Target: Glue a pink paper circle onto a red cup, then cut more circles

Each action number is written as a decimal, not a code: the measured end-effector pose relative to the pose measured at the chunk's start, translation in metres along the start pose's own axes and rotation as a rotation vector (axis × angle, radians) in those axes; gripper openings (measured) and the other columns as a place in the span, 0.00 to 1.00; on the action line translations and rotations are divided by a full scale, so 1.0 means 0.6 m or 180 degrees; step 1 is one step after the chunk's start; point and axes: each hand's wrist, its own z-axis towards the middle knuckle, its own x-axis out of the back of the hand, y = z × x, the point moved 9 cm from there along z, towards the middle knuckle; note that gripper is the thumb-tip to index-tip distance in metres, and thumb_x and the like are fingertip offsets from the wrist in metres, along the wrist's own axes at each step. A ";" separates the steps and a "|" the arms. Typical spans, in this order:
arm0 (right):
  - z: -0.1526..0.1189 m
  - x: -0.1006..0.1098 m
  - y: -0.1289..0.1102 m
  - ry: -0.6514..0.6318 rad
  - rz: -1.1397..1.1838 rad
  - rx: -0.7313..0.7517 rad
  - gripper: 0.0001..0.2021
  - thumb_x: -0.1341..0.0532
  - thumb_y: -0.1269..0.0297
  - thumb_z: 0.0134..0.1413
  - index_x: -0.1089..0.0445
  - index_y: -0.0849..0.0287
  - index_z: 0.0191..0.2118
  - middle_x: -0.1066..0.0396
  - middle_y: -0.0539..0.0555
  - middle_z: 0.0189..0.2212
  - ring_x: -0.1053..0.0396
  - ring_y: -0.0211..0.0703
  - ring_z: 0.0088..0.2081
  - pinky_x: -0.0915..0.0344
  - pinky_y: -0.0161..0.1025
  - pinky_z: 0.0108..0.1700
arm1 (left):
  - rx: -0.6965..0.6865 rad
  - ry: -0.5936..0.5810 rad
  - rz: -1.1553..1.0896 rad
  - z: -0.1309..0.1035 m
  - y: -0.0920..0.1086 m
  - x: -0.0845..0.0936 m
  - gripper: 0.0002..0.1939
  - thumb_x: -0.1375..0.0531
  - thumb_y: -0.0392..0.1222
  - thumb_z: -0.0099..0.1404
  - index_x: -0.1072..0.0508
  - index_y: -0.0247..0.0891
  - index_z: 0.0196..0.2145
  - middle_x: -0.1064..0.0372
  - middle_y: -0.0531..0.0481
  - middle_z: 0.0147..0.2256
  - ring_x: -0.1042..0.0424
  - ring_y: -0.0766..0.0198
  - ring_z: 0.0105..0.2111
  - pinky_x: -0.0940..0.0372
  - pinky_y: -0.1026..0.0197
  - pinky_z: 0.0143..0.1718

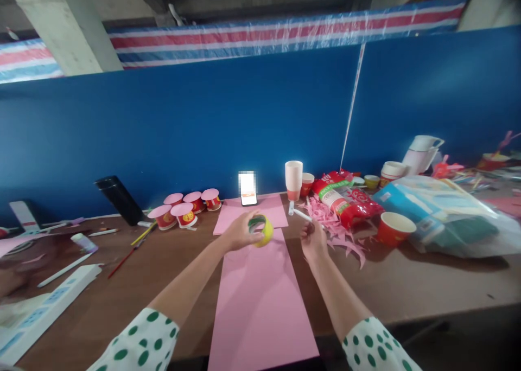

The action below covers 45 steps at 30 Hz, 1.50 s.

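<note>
My left hand [240, 231] grips a yellow roll of tape [266, 231], a hollow ring with a dark green inside, above a pink sheet of paper [260, 311]. The sheet runs toward me to the table's front edge. To the right, my right hand [314, 242] has its fingers closed around a slim white pen [301, 215] that points left. A small white piece [291, 208] stands by the pen's tip. More pink paper [232, 211] lies behind my left hand, with a lit phone [248, 189] propped upright on it.
Pink-topped red cups [184, 215] and a black bottle [118, 200] are at the left. Stacked white cups [293, 174], pink paper shreds [325, 213], a red bag [345, 197], a red cup [394, 229] and a clear plastic package [451, 216] crowd the right. A power strip [52, 308] lies front left.
</note>
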 end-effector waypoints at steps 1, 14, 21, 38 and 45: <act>0.002 0.002 -0.001 0.0015 0.0002 0.0000 0.08 0.44 0.59 0.47 0.43 0.56 0.26 0.40 0.42 0.16 0.42 0.29 0.15 0.46 0.26 0.12 | -0.0084 -0.0022 0.0187 0.004 0.011 -0.017 0.40 0.39 0.49 0.48 0.47 0.37 0.57 0.42 0.42 0.53 0.40 0.53 0.51 0.43 0.54 0.51; -0.031 -0.031 0.000 -0.0380 -0.0644 0.0210 0.12 0.43 0.60 0.46 0.37 0.56 0.39 0.34 0.46 0.20 0.38 0.32 0.18 0.44 0.27 0.17 | 0.0061 0.0759 0.0479 -0.033 -0.024 -0.053 0.33 0.47 0.55 0.58 0.49 0.37 0.56 0.49 0.41 0.57 0.50 0.54 0.57 0.49 0.52 0.55; -0.123 -0.128 -0.046 -0.1334 -0.3607 0.2568 0.13 0.45 0.59 0.52 0.36 0.58 0.42 0.30 0.56 0.38 0.34 0.48 0.41 0.38 0.43 0.44 | -0.0358 0.1990 0.0516 -0.114 -0.059 0.018 0.12 0.51 0.42 0.63 0.34 0.37 0.42 0.34 0.44 0.40 0.35 0.58 0.43 0.41 0.54 0.46; -0.154 -0.162 0.041 -0.2241 -0.4599 0.2313 0.30 0.39 0.55 0.45 0.46 0.57 0.54 0.39 0.58 0.51 0.41 0.53 0.52 0.41 0.49 0.51 | -0.1087 -0.0076 0.0552 -0.133 0.006 -0.180 0.21 0.42 0.57 0.52 0.32 0.36 0.35 0.34 0.46 0.37 0.37 0.55 0.39 0.41 0.53 0.42; -0.146 -0.162 0.042 -0.2071 -0.4726 0.2168 0.32 0.38 0.55 0.44 0.47 0.57 0.55 0.39 0.58 0.51 0.41 0.52 0.52 0.41 0.47 0.51 | -0.0992 -0.0266 0.0289 -0.130 0.002 -0.170 0.19 0.42 0.54 0.54 0.32 0.38 0.38 0.34 0.47 0.41 0.38 0.56 0.42 0.42 0.54 0.45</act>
